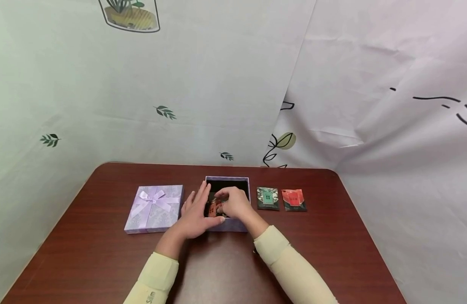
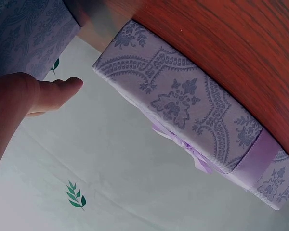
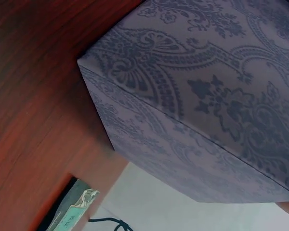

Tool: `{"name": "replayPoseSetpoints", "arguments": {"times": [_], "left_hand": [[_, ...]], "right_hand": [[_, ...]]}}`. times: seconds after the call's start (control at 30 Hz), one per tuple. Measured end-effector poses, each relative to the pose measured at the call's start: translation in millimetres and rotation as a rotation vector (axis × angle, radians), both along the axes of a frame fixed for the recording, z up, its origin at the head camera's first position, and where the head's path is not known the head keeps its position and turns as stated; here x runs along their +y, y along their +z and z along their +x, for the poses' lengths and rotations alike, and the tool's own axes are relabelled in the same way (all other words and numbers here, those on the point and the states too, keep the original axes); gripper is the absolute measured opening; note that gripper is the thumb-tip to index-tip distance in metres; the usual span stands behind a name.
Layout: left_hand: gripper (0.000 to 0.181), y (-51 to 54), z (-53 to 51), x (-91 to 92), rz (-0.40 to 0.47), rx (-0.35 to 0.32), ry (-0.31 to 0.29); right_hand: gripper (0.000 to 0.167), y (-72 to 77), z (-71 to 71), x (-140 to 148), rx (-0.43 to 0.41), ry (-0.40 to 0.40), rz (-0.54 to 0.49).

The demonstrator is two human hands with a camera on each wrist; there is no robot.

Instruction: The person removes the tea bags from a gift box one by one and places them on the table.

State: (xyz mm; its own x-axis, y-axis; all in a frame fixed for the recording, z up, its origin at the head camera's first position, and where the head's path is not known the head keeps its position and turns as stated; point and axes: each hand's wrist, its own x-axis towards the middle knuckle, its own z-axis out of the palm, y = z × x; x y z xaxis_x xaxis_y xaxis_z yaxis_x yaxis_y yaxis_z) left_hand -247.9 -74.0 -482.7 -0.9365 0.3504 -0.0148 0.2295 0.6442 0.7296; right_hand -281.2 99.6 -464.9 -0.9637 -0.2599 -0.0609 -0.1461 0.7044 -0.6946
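In the head view, an open purple patterned box [image 1: 227, 225] with a black inside stands mid-table. My left hand [image 1: 195, 217] lies along its left side, fingers extended and thumb over the front edge. My right hand [image 1: 236, 203] reaches into the box with bent fingers, beside a red and dark sachet [image 1: 212, 208]. Its fingertips are partly hidden, so a pinch on the sachet is unclear. The left wrist view has part of my left hand [image 2: 48, 94] near the box wall [image 2: 33, 38]. The right wrist view is filled mostly by the box's outer walls [image 3: 183, 96].
A lilac lid [image 1: 153, 209] with a ribbon bow lies left of the box. To the right, a green sachet [image 1: 268, 198] and a red sachet [image 1: 294, 199] lie side by side. Part of a small dark thing [image 1: 255, 251] shows by the right sleeve. A printed curtain hangs behind the table.
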Motion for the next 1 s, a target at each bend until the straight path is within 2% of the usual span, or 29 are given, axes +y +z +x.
{"name": "replayPoseSetpoints", "arguments": {"times": [0.23,0.47,0.7,0.83,1.0], "left_hand": [[0.110,1.4,-0.7,-0.8,0.001,0.010,0.004],[0.110,1.4,-0.2,-0.5,0.004,0.002,0.001],[0.110,1.0,-0.3,-0.4,0.006,0.009,0.001],[0.110,0.3,-0.2,-0.1,0.002,0.012,0.000],[0.110,-2.1,-0.5,-0.2,0.005,0.014,-0.001]], "right_hand": [[0.037,0.0,-2.8,-0.7,-0.025,0.008,-0.026],[0.032,2.0,-2.5,-0.9,-0.087,0.024,-0.040],[0.030,1.0,-1.2,-1.1,-0.112,-0.017,-0.052],[0.030,0.1,0.4,-1.5,-0.127,-0.012,-0.067],[0.031,-2.7,2.0,0.6,-0.133,0.007,-0.135]]}}
